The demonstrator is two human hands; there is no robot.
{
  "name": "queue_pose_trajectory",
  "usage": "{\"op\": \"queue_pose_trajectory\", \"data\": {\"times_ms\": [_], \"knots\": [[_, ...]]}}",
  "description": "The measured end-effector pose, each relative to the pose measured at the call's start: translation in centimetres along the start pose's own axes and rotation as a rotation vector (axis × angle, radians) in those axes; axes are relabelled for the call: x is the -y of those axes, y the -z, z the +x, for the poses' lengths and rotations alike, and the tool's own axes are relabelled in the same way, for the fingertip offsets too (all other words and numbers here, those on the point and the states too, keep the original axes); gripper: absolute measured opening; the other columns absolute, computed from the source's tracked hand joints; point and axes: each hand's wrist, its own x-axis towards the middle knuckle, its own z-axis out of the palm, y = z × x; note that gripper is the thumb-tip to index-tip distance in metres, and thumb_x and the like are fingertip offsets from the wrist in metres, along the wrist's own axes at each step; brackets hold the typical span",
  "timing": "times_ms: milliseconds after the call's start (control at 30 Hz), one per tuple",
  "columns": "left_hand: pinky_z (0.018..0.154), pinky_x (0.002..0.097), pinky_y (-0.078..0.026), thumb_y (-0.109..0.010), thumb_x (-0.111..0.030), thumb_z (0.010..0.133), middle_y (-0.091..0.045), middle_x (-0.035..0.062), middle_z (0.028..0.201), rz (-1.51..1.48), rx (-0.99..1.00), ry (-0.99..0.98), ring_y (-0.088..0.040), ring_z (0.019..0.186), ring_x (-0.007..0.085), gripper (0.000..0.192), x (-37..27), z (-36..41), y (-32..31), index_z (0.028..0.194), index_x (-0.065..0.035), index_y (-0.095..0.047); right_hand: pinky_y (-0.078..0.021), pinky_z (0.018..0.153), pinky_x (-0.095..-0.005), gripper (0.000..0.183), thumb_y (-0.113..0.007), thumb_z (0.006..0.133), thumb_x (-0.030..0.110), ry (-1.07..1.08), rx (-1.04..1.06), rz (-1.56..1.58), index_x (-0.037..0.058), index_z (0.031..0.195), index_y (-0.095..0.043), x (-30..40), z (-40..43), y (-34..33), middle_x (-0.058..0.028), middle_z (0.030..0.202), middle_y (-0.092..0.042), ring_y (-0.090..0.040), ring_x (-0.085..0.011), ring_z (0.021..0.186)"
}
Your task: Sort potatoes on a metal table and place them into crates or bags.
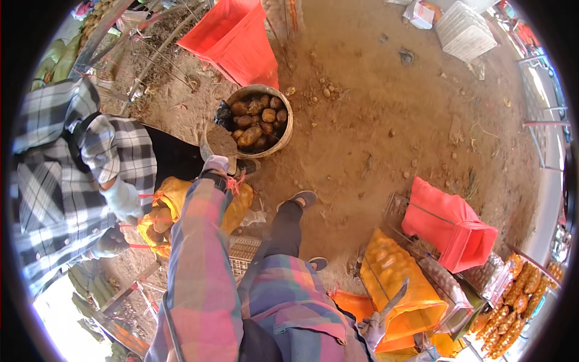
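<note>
My left hand point(216, 164), in a pale glove, reaches forward to a pale-rimmed vessel point(221, 141) with a brown inside. Whether its fingers grip the rim cannot be made out. Right beside it stands a round bucket point(287, 141) holding brown potatoes point(250, 135) and a piece of black plastic point(223, 114). Low on the right, my gloved right hand point(373, 329) is closed around the handle of a knife with a curved blade point(396, 298). That blade lies in front of an open-topped orange mesh sack point(384, 267) filled with round produce.
At left, a co-worker in a checked shirt point(45, 194) has a gloved hand point(121, 199) by red strings over a yellow mesh bag point(174, 192) of potatoes. Red sacks point(244, 50) point(448, 221) stand ahead and right. A plastic crate point(244, 253) lies by my legs; white trays point(466, 34) are stacked far right.
</note>
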Motion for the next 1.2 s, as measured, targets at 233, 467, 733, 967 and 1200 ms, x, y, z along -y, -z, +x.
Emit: {"op": "queue_pose_trajectory", "data": {"times_ms": [233, 467, 733, 967, 1200], "knots": [[0.056, 0.034, -0.043, -0.048, -0.021, 0.082, -0.058, 0.0104, 0.064, -0.504, -0.478, -0.144, -0.053, 0.059, 0.0222, 0.024, -2.3, -9.7, -2.6, 0.072, -0.0025, -0.061, -0.0399, 0.042, -0.0252, 0.019, -0.053, 0.09, 0.021, 0.148, 0.05, 0.167, 0.0041, 0.096, -0.048, 0.2, -0.3, 3.5, -0.0036, 0.065, -0.045, -0.045, -0.0118, 0.048], [0.05, 0.0335, -0.051, -0.057, -0.026, 0.085, -0.062, 0.0071, 0.075, -1.675, 0.186, -0.087, -0.061, 0.06, 0.0203, 0.024, -25.9, -17.5, -0.1, 0.094, -0.0041, -0.061, -0.0455, 0.049, -0.025, 0.025, -0.06, 0.088, 0.024, 0.11, -0.232, 0.518, 0.0043, 0.102, -0.052, -6.0, -1.2, 16.2, -0.004, 0.073, -0.053, -0.053, -0.012, 0.058], [0.036, 0.0249, -0.036, -0.05, -0.04, 0.091, -0.05, 0.0026, 0.062, -1.085, 0.559, -0.802, -0.046, 0.042, 0.012, 0.031, -57.9, -29.7, 7.6, 0.085, -0.0095, -0.051, -0.0474, 0.06, -0.023, 0.025, -0.06, 0.088, 0.024, 0.253, -0.44, 0.932, 0.0048, 0.104, -0.055, -7.1, -2.1, 26.3, -0.0012, 0.083, -0.057, -0.056, -0.0085, 0.07], [0.036, 0.0258, -0.037, -0.052, -0.033, 0.091, -0.051, 0.0046, 0.063, -0.726, 0.82, -1.185, -0.047, 0.043, 0.0119, 0.027, -69.6, -45.2, 10.0, 0.086, -0.0061, -0.051, -0.0445, 0.059, -0.0204, 0.026, -0.063, 0.087, 0.022, 0.201, -0.746, 1.168, 0.0045, 0.104, -0.054, -9.8, -10.9, 30.5, 0.0014, 0.081, -0.055, -0.051, -0.0052, 0.068], [0.034, 0.025, -0.036, -0.054, -0.033, 0.09, -0.051, 0.0037, 0.061, -0.424, 0.992, -1.253, -0.047, 0.042, 0.0109, 0.028, -78.6, -57.4, 6.7, 0.081, -0.0073, -0.052, -0.0373, 0.05, -0.0184, 0.024, -0.058, 0.09, 0.026, -0.036, -1.156, 1.196, 0.0059, 0.103, -0.055, -10.0, -15.7, 35.1, 0.0038, 0.07, -0.052, -0.045, -0.0029, 0.056]]}}
